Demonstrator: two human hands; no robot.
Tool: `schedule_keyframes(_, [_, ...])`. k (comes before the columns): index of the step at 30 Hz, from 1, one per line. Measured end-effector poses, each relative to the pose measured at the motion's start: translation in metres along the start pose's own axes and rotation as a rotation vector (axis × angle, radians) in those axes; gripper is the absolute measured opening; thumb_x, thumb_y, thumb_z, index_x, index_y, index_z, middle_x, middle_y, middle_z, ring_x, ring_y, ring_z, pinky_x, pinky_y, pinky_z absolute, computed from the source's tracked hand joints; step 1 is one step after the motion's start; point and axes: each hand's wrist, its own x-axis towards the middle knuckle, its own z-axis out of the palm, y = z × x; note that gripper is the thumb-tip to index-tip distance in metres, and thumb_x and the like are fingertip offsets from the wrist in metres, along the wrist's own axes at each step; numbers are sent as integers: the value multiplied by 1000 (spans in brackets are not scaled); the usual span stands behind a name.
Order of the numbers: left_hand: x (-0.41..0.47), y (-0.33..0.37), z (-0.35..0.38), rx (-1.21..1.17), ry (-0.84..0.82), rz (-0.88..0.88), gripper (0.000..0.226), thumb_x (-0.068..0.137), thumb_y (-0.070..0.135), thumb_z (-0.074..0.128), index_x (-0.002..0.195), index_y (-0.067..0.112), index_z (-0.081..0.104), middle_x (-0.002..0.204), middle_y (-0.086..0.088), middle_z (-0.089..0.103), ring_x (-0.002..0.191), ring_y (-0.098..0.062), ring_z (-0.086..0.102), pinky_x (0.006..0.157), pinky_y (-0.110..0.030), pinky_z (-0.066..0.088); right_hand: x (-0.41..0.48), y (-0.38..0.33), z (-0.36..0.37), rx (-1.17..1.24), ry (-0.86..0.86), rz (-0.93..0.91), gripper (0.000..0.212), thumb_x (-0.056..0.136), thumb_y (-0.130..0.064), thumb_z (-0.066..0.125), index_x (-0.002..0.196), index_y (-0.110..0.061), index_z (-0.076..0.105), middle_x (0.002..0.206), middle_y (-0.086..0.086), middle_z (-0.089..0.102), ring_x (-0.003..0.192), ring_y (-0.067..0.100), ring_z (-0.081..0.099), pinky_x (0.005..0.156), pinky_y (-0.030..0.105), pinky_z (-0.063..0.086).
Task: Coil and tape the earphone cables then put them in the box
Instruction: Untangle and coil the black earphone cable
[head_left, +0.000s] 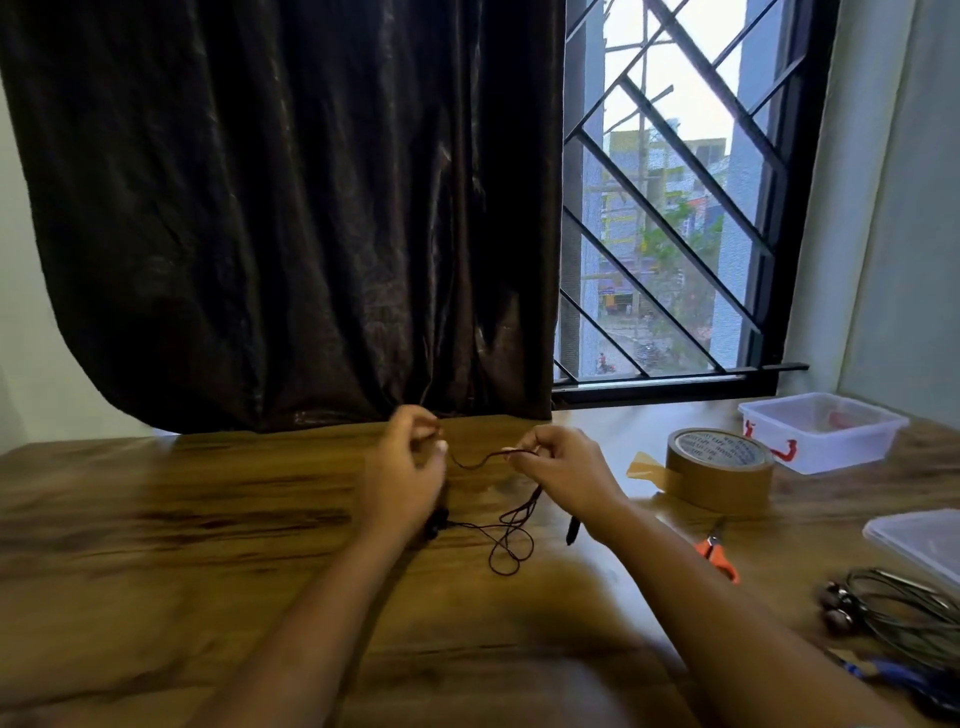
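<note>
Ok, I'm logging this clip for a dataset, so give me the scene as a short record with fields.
left hand: pinches the dark earphone cable
right hand: pinches the same cable, a strand spanning between the hands
cable state: loose loops on the table, untaped
tape roll: brown, right of the hands, end peeled up
scissors: orange handles, nearer than the tape roll
box: clear, open, far right
lid: off, by the right edge
grey earphones: coiled, near right corner

On table (208, 519): box (831, 453) behind tape roll (719, 475), scissors (719, 557) before it, earphone cable (524, 504) leftward.
</note>
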Motion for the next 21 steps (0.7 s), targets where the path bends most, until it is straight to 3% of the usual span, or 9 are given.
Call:
schedule_keyframes(2, [-8,5,6,375,-77,207,29,89,40,54,116,34,48,112,14,49,103,-5,44,84,-26,41,-1,-3,1,109,-22,29,23,83,-28,72,66,-18,60,50,-13,46,46,0,40,47,14,32])
schedule_keyframes(4, [-14,11,11,457,-100,302,33,87,50,50,116,36,49,120,12,40,114,-8,35,91,-26,31,-3,-6,1,254,-40,79,26,85,-32,69,69,-15,59,51,-9,50,42,4,41,41,17,31])
schedule_keyframes(7, [-20,18,19,306,-118,325,21,91,44,48,107,32,56,111,14,46,108,-5,40,88,-25,27,-3,-8,1,472,-96,139,26,93,-32,59,80,-10,62,58,0,57,42,5,48,39,16,36])
schedule_keyframes(10, [-24,21,21,-148,-271,191,14,95,36,49,94,27,60,79,7,64,70,-7,59,64,-32,44,-3,-10,0,653,-144,167,31,96,-32,52,91,-5,67,59,1,61,47,9,55,41,16,44])
schedule_keyframes(12, [-24,22,20,-323,-305,114,10,94,29,54,92,23,61,76,3,69,67,-8,65,59,-30,51,-3,-8,-1,715,-183,167,32,97,-30,51,100,-3,68,61,4,63,52,13,57,46,18,49])
schedule_keyframes(17, [-16,16,17,-414,-227,17,12,95,17,52,93,20,64,78,3,68,62,-2,62,57,-18,51,-3,-10,-2,896,-289,166,26,96,-1,47,117,3,60,87,16,71,75,22,69,71,25,58])
schedule_keyframes(21, [-10,9,17,-377,-148,-63,22,100,20,41,93,20,62,65,4,55,50,-5,47,43,-16,36,-5,-12,-1,866,-370,79,36,90,15,41,116,1,62,101,15,70,86,18,67,77,24,55])
